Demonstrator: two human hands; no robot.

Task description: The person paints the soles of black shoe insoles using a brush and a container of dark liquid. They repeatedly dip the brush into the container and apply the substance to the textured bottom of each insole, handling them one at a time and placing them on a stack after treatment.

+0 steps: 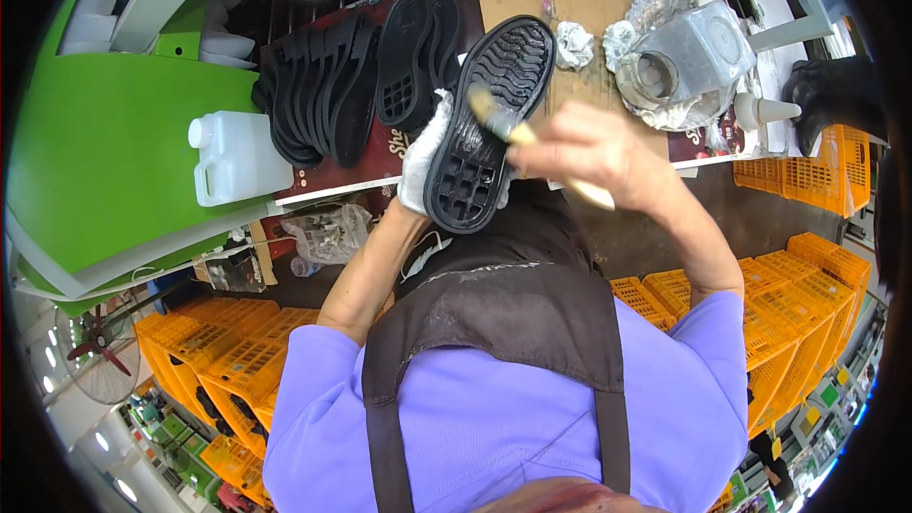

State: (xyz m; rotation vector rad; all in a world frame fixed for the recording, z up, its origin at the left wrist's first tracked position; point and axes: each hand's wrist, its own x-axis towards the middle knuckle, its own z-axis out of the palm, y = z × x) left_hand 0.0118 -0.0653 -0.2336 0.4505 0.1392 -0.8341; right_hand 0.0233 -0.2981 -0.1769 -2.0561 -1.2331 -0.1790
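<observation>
A black rubber shoe sole (463, 185) is held up at a slant in my left hand (426, 160), which wears a white glove and grips it by its left edge. The sole's hollow, ribbed and gridded side faces me, with a wet sheen over its middle. My bare right hand (594, 154) is closed around the pale handle of a brush (522, 134). Its bristles, blurred by motion, are at the middle of the sole. Behind the held sole, more black soles (404, 57) stand and lean in a row on the bench.
A cardboard sheet (570, 0) bears crumpled white wads (574, 45) and a plastic-wrapped clear container (703, 47). A white nozzle bottle (763, 111) lies to the right. On the left stands a white jug (241, 157) beside a green surface (104, 142). Orange crates (798, 299) stand around me.
</observation>
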